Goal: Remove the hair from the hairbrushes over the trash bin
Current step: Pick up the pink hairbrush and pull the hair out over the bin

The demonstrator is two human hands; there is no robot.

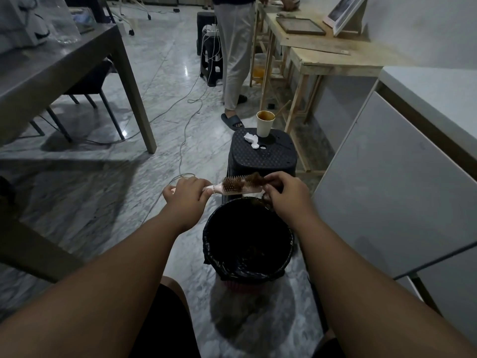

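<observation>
A pink hairbrush [236, 190] lies level in the air just beyond the far rim of the trash bin [214, 257], bristles up, with brown hair caught in them. My left hand [186, 197] is closed around its handle. My right hand [284, 188] pinches a clump of brown hair [255, 179] at the brush's right end. The bin has a black liner and some hair lies at its bottom.
A black plastic stool [260, 157] behind the bin holds a paper cup [265, 123] and a crumpled tissue [251, 139]. A person in light trousers [236, 55] stands further back by wooden tables. Cables run over the marble floor. A white cabinet [402, 182] is at my right, a grey table [51, 71] at my left.
</observation>
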